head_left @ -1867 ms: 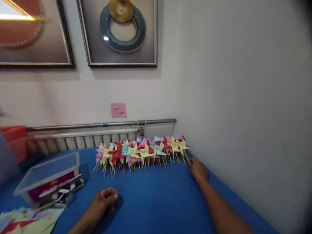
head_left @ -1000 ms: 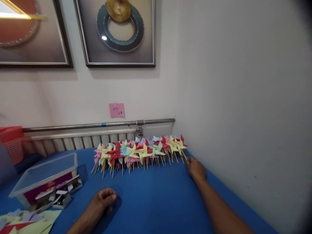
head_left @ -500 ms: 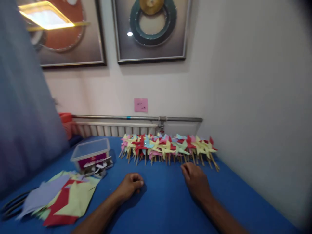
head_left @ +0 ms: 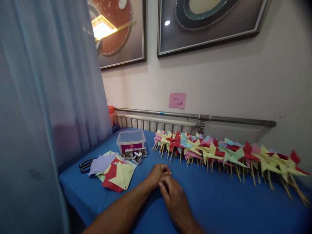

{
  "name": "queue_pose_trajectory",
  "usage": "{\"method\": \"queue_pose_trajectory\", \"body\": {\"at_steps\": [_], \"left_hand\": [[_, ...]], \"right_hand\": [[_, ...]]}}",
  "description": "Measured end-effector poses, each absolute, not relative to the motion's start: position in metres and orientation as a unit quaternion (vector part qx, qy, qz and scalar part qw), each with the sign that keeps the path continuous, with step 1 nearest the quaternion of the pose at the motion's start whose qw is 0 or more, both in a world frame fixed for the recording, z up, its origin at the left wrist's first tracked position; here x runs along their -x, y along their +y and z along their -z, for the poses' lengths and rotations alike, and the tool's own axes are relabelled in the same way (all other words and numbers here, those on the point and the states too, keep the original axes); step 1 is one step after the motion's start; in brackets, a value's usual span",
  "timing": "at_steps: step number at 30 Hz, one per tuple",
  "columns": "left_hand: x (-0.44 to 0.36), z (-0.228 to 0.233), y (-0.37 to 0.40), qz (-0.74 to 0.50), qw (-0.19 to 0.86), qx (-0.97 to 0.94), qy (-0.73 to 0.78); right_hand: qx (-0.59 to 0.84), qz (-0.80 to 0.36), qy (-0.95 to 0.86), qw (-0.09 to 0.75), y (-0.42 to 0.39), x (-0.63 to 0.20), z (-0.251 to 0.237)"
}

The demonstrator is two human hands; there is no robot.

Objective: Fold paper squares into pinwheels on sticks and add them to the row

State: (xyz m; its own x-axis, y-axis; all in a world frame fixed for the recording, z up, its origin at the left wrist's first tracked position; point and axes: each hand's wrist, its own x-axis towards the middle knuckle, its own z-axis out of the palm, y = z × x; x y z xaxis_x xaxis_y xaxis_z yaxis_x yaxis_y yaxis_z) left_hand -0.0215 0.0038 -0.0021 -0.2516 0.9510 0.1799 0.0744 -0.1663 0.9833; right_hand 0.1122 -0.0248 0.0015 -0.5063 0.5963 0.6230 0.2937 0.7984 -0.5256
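**Two hands meet on the blue table beside a long row of paper pinwheels**

Two hands rest on the blue table (head_left: 219,208), both belonging to the person wearing the camera. The left hand (head_left: 157,174) is curled into a loose fist with nothing visible in it. The right hand (head_left: 174,196) lies palm down, fingers loosely bent, its fingertips touching the left hand; it holds nothing that shows.

One long row of pinwheels (head_left: 219,152) runs along the far edge of the table, from near the middle out to the right. There are too many to count, since they overlap; each is a folded paper wheel in yellow, red, pink, pale blue or green on a thin wooden stick, the sticks pointing towards the person. The nearest sticks lie close to the hands but apart from them.

Left of the hands lies one loose pile of paper squares (head_left: 114,170) in red, yellow and lilac. Behind it stands one clear plastic box (head_left: 131,139), with a few small open cartons (head_left: 136,154) at its front. One pair of scissors (head_left: 85,165) lies partly under the pile, only the handles showing.

On the wall hang two framed pictures (head_left: 207,22), both cut off at the top, and one pink note (head_left: 177,100) whose writing is too small to read. A curtain (head_left: 48,97) hides the left side. The rightmost pinwheels are blurred.
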Motion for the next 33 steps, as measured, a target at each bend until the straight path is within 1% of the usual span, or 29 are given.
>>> {"method": "queue_pose_trajectory", "body": {"at_steps": [1,3,7,9,11,13,15,19,23,26,30,33], "left_hand": [[0.023,0.0,0.001,-0.578,0.356,-0.499,0.538],[0.025,-0.008,-0.007,-0.528,0.293,-0.549,0.578],[0.043,-0.026,-0.033,-0.381,0.064,-0.636,0.668],[0.063,-0.033,-0.053,-0.361,-0.042,-0.604,0.709],[0.088,-0.036,-0.076,-0.358,-0.154,-0.498,0.775],[0.112,-0.037,-0.099,-0.319,-0.228,-0.374,0.841],[0.129,-0.035,-0.115,-0.259,-0.25,-0.296,0.885],[0.139,-0.03,-0.127,-0.202,-0.213,-0.273,0.916],[0.138,-0.03,-0.128,-0.228,-0.168,-0.276,0.918],[0.14,-0.032,-0.129,-0.249,-0.157,-0.28,0.914],[0.142,-0.032,-0.129,-0.254,-0.16,-0.298,0.906],[0.143,-0.029,-0.129,-0.276,-0.189,-0.298,0.894]], "right_hand": [[0.266,-0.199,-0.846,0.418,-0.022,-0.116,-0.001],[0.276,-0.232,-0.839,0.407,-0.018,-0.12,-0.001],[0.303,-0.27,-0.828,0.387,-0.011,-0.12,-0.002],[0.317,-0.285,-0.819,0.383,-0.009,-0.118,-0.003],[0.326,-0.297,-0.811,0.383,-0.008,-0.117,-0.002],[0.33,-0.304,-0.807,0.384,-0.008,-0.116,-0.002],[0.33,-0.311,-0.804,0.385,-0.008,-0.115,-0.002],[0.333,-0.314,-0.8,0.388,-0.008,-0.114,-0.001],[0.337,-0.309,-0.796,0.396,-0.008,-0.116,-0.002],[0.339,-0.312,-0.794,0.396,-0.009,-0.116,-0.003],[0.347,-0.315,-0.791,0.393,-0.008,-0.115,-0.003],[0.347,-0.318,-0.788,0.398,-0.007,-0.115,-0.003]]}}
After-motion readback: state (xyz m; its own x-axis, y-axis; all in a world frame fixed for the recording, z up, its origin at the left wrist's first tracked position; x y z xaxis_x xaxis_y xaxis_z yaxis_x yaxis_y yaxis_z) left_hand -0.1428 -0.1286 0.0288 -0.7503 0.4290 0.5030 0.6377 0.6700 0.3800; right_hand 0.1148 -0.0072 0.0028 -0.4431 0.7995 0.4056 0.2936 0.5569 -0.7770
